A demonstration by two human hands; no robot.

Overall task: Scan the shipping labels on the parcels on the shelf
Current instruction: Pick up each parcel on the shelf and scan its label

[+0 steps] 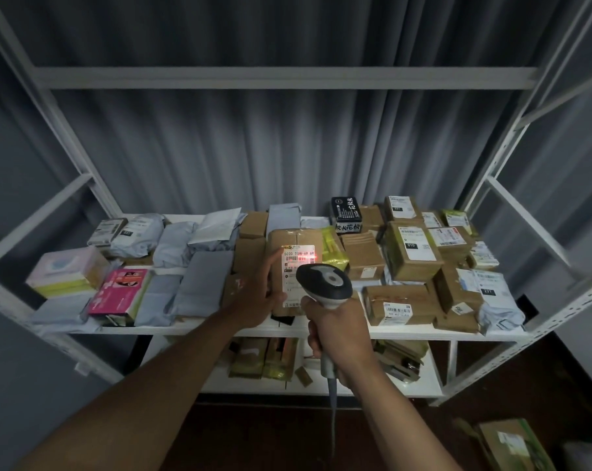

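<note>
The white metal shelf [423, 329] carries parcels across its whole middle level; all positions below are given relative to the brown box [296, 241] held up at the centre of that level.

Far left of the box: a pale pink and green carton [67, 270], with a bright pink package [119, 290] just beside it. Between these and the box lie several grey mailer bags [206, 280], flat and overlapping. Behind them, toward the curtain [287, 147], sit further grey and white bags.

Left hand [258, 294]: grasping the box along its left edge, thumb curled onto the front face, tilting the box up toward the camera. A white shipping label [296, 270] covers the front of the box, its lower part hidden by the scanner. A red light spot shows on the label near its upper right.

Right hand [337, 329]: clenched round the handle of a grey and white barcode scanner [325, 282], immediately right of and in front of the box. The scanner head points at the label. A cord hangs from the handle.

Right of the box: a yellow-green bag touching it, then stacked brown cartons [413, 253] bearing white labels, and a black package [347, 214] behind. Far right, a grey bag at the shelf's edge.

Below the box, the lower level holds more brown parcels, dimly lit.
</note>
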